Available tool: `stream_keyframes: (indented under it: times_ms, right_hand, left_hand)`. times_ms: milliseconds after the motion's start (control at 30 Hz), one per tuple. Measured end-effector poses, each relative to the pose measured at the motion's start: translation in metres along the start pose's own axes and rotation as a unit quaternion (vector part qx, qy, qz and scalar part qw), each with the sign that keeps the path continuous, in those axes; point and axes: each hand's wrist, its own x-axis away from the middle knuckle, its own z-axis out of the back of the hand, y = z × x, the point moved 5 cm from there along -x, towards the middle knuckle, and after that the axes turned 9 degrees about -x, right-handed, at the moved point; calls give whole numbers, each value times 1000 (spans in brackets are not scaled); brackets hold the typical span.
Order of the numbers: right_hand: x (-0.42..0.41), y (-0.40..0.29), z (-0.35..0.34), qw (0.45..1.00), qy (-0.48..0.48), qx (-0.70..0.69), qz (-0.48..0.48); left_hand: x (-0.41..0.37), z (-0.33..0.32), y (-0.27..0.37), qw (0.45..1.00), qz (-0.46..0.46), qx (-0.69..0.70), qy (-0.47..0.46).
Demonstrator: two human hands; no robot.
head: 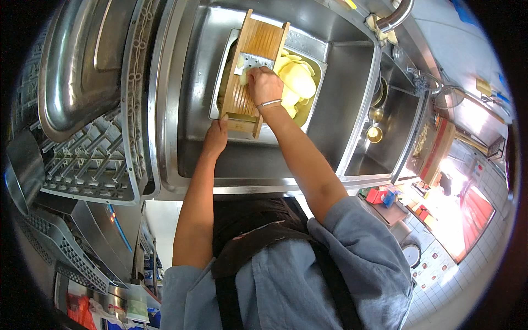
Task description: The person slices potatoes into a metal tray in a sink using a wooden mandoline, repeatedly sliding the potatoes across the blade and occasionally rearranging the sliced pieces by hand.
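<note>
A wooden mandoline grater with a perforated metal plate lies slantwise across a rectangular steel pan in the sink. My left hand grips the grater's near left corner. Over the grater's middle, just below the plate, my right hand presses a pale piece of potato against it; the fingers hide part of the piece. Large yellow potato slices are heaped in the pan's right half, beside my right hand. The pan's left side is mostly covered by the grater.
The steel sink basin surrounds the pan. On the left, a dish rack carries a large steel pan. A second basin on the right holds metal bowls. A faucet juts in at the upper right.
</note>
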Motion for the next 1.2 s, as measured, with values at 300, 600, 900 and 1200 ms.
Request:
stream_keyframes:
  times_ms: [300,600,900,1200]
  right_hand:
    - [-8,8,-15,997,-51,15,-60]
    - [-71,30,-15,993,-39,52,-101]
    - [-95,39,6,998,29,-16,59]
    - [-119,51,1,995,-68,50,45]
  left_hand:
    - [2,1,1,998,57,-3,-27]
    - [5,7,10,999,23,20,-26]
    - [6,10,10,999,36,8,-35]
    - [7,10,9,998,52,10,-36]
